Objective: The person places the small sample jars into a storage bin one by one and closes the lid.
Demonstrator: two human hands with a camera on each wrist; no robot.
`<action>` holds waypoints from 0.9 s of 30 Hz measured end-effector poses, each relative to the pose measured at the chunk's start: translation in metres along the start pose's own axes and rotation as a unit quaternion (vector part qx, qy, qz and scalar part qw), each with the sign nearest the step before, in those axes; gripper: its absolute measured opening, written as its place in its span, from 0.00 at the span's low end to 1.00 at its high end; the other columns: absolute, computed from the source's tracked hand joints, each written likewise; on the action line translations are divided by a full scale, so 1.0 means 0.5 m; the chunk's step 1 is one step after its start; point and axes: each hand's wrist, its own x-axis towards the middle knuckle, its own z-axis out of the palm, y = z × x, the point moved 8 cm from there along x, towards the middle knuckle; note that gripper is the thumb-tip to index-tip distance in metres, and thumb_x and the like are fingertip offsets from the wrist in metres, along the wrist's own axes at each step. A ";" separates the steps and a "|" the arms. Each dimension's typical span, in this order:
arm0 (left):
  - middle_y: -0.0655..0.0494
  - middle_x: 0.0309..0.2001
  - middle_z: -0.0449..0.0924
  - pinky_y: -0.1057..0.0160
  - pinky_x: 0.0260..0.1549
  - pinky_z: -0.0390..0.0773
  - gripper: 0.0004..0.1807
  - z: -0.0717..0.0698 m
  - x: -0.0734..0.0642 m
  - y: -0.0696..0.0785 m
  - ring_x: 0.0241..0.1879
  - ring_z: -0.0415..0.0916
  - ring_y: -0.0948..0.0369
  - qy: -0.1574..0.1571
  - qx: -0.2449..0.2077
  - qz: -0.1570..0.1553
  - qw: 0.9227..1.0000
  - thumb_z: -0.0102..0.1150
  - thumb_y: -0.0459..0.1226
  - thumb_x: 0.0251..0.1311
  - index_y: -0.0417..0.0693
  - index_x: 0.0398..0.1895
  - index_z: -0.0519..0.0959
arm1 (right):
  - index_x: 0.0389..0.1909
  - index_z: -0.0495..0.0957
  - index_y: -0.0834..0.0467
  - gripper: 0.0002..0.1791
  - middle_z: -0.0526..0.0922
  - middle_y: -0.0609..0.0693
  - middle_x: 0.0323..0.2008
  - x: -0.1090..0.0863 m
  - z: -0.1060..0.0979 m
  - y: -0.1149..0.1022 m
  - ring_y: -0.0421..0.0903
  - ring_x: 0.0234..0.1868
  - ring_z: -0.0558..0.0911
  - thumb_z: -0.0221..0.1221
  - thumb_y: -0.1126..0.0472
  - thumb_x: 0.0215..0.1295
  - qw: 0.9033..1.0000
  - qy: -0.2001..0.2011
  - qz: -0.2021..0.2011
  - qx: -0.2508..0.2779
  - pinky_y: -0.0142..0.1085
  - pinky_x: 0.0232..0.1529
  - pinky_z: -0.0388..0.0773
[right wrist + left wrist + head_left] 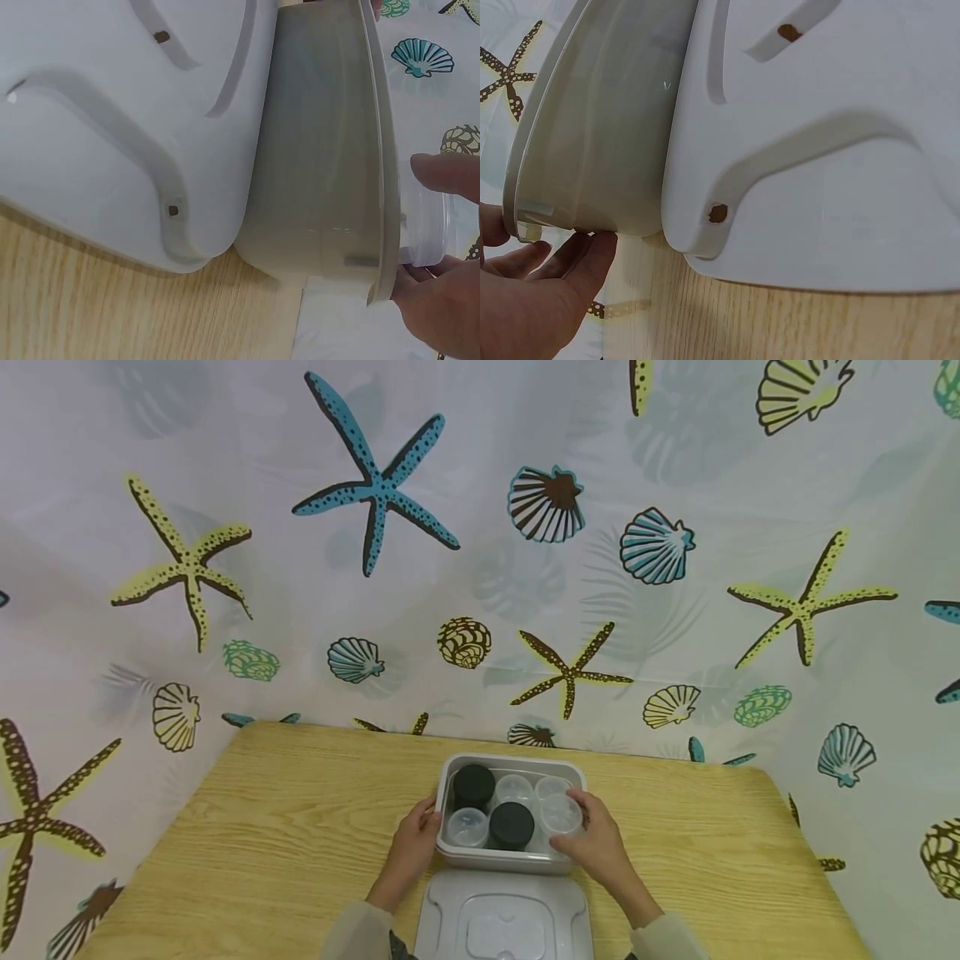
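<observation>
A light grey plastic bin (495, 858) stands on the table, holding several clear round plastic jars and two with black tops. My left hand (416, 835) holds the bin's left end; in the left wrist view, its fingers (592, 259) touch the wall under the rim. Over the bin's right end, my right hand (596, 841) pinches a clear plastic jar (561, 815) between thumb and fingers. In the right wrist view this jar (426, 217) shows partly above the rim. One black-topped jar (474, 787) sits back left, another (512, 825) at front middle.
A white lid (506, 918) with moulded grooves lies on the wooden table (315, 827), in front of the bin and close against it. Behind and at both sides hangs a white cloth (480, 577) printed with starfish and shells.
</observation>
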 end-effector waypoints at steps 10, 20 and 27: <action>0.32 0.56 0.75 0.45 0.56 0.72 0.22 -0.002 -0.001 0.002 0.58 0.72 0.42 0.000 0.002 0.005 1.000 0.41 0.34 0.71 0.33 0.66 0.64 | 0.60 0.67 0.70 0.39 0.72 0.67 0.56 0.000 0.003 0.003 0.63 0.59 0.74 0.69 0.71 0.43 0.999 0.007 -0.016 -0.041 0.52 0.60 0.71; 0.33 0.59 0.72 0.46 0.57 0.71 0.22 -0.002 0.000 0.000 0.60 0.70 0.42 -0.006 0.003 -0.003 1.000 0.40 0.34 0.72 0.34 0.66 0.63 | 0.59 0.68 0.69 0.39 0.74 0.65 0.55 0.000 0.004 -0.001 0.61 0.56 0.75 0.70 0.69 0.42 0.997 0.010 -0.032 -0.073 0.53 0.57 0.73; 0.32 0.60 0.71 0.45 0.58 0.71 0.22 -0.001 0.001 0.001 0.61 0.69 0.41 -0.005 -0.002 -0.003 1.000 0.40 0.33 0.72 0.34 0.66 0.63 | 0.59 0.68 0.70 0.39 0.74 0.65 0.54 -0.002 0.003 -0.005 0.62 0.56 0.76 0.71 0.68 0.41 0.997 0.005 -0.039 -0.074 0.54 0.56 0.74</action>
